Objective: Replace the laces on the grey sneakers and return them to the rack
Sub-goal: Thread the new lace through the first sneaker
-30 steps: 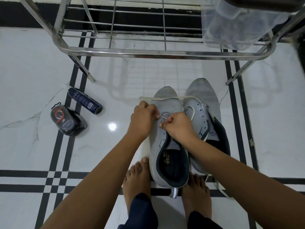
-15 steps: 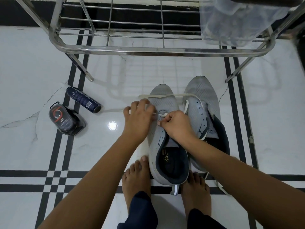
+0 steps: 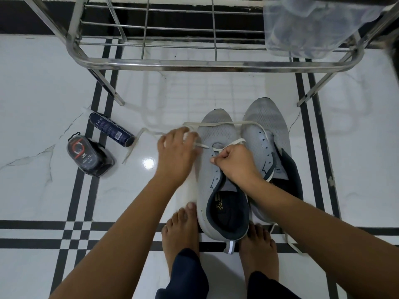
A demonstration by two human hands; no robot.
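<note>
Two grey sneakers stand side by side on the white floor, toes toward the rack. The left sneaker (image 3: 216, 134) has a cream lace (image 3: 218, 124) lying across its toe and through its front eyelets. My left hand (image 3: 176, 154) is at that shoe's left side, blurred, fingers curled on the lace, whose free end trails left across the floor. My right hand (image 3: 234, 162) rests on the shoe's eyelet area and pinches the lace there. The right sneaker (image 3: 267, 126) stands beside it, unlaced. The steel shoe rack (image 3: 194, 65) stands just beyond the shoes.
A dark spray can (image 3: 112, 129) lies on the floor at left, with a black shoe-polish pack (image 3: 88, 157) next to it. A clear plastic bag (image 3: 306, 26) sits on the rack at right. My bare feet (image 3: 181, 231) flank the left sneaker's heel. Another lace end (image 3: 287, 238) lies by my right foot.
My left hand has moved left and drawn the lace out, so its free end now trails across the floor toward the can. My right hand stays pinched at the eyelets.
</note>
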